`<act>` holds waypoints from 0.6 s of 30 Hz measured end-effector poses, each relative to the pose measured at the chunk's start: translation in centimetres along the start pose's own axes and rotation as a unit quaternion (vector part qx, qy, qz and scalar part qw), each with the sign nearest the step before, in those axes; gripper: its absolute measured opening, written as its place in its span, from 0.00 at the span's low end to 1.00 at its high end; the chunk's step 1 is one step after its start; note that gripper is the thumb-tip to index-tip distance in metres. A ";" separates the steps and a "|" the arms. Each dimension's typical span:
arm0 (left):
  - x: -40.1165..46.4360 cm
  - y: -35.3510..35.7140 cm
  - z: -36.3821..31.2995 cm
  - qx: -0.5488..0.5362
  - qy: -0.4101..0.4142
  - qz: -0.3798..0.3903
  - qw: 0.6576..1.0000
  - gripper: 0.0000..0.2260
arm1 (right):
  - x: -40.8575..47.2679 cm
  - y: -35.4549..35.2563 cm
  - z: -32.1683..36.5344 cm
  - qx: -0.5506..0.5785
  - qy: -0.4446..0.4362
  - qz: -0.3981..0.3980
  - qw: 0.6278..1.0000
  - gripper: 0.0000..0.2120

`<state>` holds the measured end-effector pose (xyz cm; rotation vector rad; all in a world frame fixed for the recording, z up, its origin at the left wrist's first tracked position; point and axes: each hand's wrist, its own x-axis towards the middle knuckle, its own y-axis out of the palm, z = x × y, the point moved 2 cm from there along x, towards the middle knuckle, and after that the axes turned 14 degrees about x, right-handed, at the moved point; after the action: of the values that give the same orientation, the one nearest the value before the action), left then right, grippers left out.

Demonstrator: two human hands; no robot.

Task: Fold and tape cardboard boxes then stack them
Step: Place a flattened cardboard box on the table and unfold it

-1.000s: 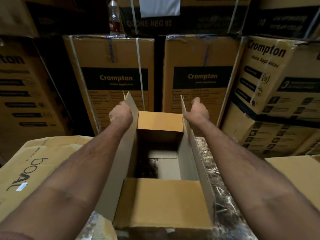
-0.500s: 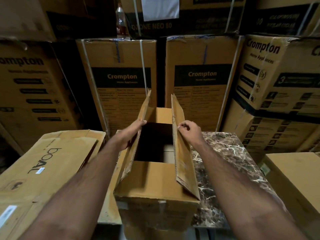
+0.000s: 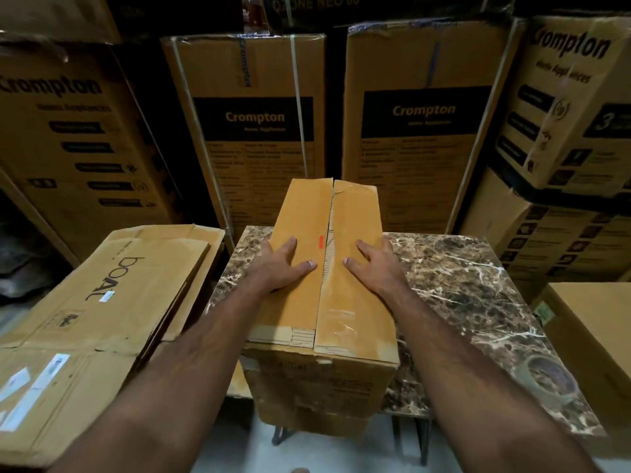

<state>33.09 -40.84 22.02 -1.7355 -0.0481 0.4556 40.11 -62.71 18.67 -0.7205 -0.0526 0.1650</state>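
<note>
Both sets of fingers lie straight and spread, flat on top of the cardboard box (image 3: 324, 268). The left hand (image 3: 281, 264) presses on the left top flap, its fingertips close to the centre seam; the right hand (image 3: 374, 264) presses on the right top flap in the same way, with the seam running between the two. Neither hand curls round anything.

The box stands on the marble-topped table (image 3: 461, 285), toward its left part, with the near end hanging past the table's front edge. Its two long flaps are down and meet along the middle (old glossy tape residue shows on the right flap near the front, and a small red mark (image 3: 320, 242) sits just left of the seam).

On the table's right front corner lies a roll of tape (image 3: 549, 378), well apart from the box. To the left, beside the table, rests a stack of flattened cartons (image 3: 102, 302), the top one printed "boAt". A plain closed carton (image 3: 594, 329) stands at the right edge. Behind the table, tall Crompton cartons (image 3: 252, 131) form a wall, close up against the far end of the box and the table's back edge.
</note>
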 end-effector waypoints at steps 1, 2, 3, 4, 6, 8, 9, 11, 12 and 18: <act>-0.1 0.2 -0.1 0.013 -0.006 -0.023 1.000 0.41 | 0.3 0.0 -0.1 0.000 -0.007 0.001 1.000 0.33; 0.0 0.3 -0.1 0.030 -0.012 -0.046 0.998 0.40 | 0.5 -0.2 0.1 -0.001 -0.016 0.000 1.000 0.33; 0.0 0.3 -0.2 0.046 -0.019 -0.061 0.997 0.40 | 0.7 -0.3 0.3 -0.003 -0.025 -0.002 1.000 0.33; 0.2 0.3 -0.4 0.054 -0.025 -0.069 0.996 0.39 | 0.8 -0.4 0.4 -0.005 -0.033 -0.003 0.999 0.33; 0.5 0.2 -0.8 0.058 -0.028 -0.086 0.994 0.38 | 1.2 -0.6 0.6 -0.017 -0.039 -0.006 0.999 0.32; 1.3 0.1 -1.1 0.050 -0.033 -0.105 0.993 0.38 | 2.2 -0.9 0.9 -0.030 -0.035 -0.005 0.999 0.32; 1.9 0.0 -1.1 0.047 -0.035 -0.113 0.992 0.38 | 3.0 -1.0 1.1 -0.031 -0.033 -0.004 0.999 0.32; 3.4 -0.1 -1.1 0.043 -0.037 -0.118 0.991 0.38 | 4.4 -0.7 1.3 -0.029 -0.036 0.000 0.999 0.32; 4.1 -0.1 -1.2 0.042 -0.038 -0.116 0.992 0.38 | 5.1 -0.6 1.2 -0.029 -0.039 0.001 0.999 0.32; 7.6 -1.0 -1.3 0.031 -0.060 -0.128 0.989 0.37 | 9.1 0.1 2.0 -0.044 -0.039 0.008 0.998 0.31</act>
<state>40.71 -39.76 21.14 -1.6120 -0.3354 0.3663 48.88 -59.82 20.02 -0.8016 -0.1292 0.2065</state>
